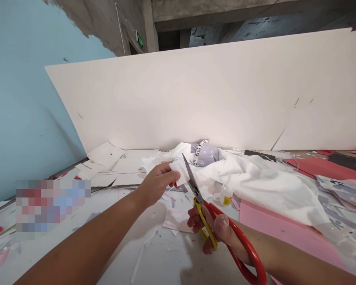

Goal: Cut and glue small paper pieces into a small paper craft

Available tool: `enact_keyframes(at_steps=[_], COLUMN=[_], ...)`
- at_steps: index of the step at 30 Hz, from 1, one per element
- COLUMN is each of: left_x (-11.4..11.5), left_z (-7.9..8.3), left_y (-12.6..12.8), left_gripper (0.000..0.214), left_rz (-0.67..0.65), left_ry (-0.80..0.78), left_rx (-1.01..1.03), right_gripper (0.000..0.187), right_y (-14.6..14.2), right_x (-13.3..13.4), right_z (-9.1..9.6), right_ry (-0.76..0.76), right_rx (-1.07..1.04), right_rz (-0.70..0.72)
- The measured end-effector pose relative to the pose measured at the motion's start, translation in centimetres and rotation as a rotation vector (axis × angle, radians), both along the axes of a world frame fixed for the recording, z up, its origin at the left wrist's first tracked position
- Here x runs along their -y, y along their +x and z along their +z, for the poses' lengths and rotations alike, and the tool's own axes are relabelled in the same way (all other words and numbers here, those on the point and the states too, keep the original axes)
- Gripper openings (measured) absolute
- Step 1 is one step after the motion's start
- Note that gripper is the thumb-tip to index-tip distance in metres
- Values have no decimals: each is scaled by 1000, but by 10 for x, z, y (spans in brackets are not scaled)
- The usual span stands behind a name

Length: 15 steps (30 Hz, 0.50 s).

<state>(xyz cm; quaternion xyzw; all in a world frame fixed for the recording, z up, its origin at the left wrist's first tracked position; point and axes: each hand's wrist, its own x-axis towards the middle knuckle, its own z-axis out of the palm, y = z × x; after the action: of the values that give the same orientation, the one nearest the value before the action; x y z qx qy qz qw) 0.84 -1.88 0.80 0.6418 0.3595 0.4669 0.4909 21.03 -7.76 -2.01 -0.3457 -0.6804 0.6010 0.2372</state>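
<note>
A small white piece of cloth or paper (180,173) is pinched in my left hand (159,180), between thumb and fingers. My right hand (222,227) is wrapped around the handles of a pair of scissors (199,194), one handle red and the other yellow. The scissor blades point up and away from me, right beside the white piece's right edge; whether they touch it I cannot tell. Under my hands, a pale folded piece (178,219) lies on the table. A small white bottle with a yellow label (226,195) stands just beyond my right hand.
Crumpled white cloth (264,182) spreads behind my hands, with a lilac patterned piece (208,154) on it. Pink sheets (284,229) and red sheets (329,168) lie to the right. White boards (106,158) are at the back left. A tall white panel (195,99) stands behind the table (154,253).
</note>
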Motion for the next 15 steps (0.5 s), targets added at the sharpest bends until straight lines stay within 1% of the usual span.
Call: enact_keyframes(at_steps=[3,6,10,15], left_x=[0,0,0,-1], left_z=[0,-1,-1,-3], left_y=[0,-1,0,-1], left_gripper=[11,12,11,8], left_rz=[7,19,39,39], left_ry=[-4,-3,-13,-30], left_rx=[-7,-19,-22,3], right_gripper=[81,78,72,68], right_y=[-1,-1,-1,-3], right_x=[0,0,1,1], right_z=[0,-2,-12,-17], right_ry=[-2,37,106,127], right_rx=[-6,2,-11,-32], right_rz=[19,18,-29,-47])
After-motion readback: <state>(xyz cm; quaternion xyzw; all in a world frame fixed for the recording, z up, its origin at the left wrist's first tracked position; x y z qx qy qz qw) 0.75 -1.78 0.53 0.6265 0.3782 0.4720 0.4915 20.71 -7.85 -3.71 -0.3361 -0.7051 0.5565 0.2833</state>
